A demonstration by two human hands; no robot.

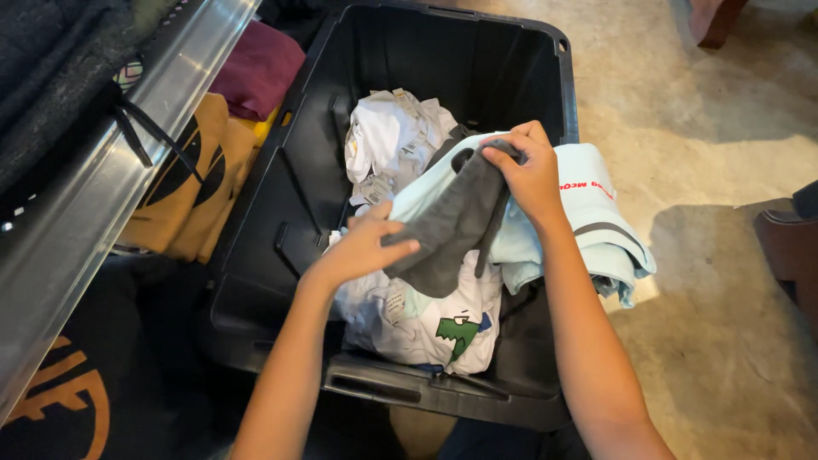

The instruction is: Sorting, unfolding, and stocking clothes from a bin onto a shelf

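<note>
So both hands are on the same piece here: the left hand (362, 245) pinches the lower edge of a dark grey cloth (452, 223), fingers closed on it, and the right hand (530, 175) has its top end clamped between thumb and fingers, holding it up over the black plastic bin (298, 183). The cloth hangs slack between the two hands, a bit bunched. If it were me, I'd keep the right-hand grip high and slide the left out toward a corner so the fabric opens flat instead of twisting. Just under the left hand sits a white shirt with a green dinosaur print (443, 328), and draped under the right wrist, over the bin's rim, is a pale blue garment (596, 226) that looks easy to drag along by accident, so I'd lift clear of it. Beyond the hands, deeper in the bin, there's a crumpled white garment with tags (388, 140). Off past the left hand, outside the bin, mustard-yellow shirts with black print (192, 192) and a maroon one (260, 68).
</note>
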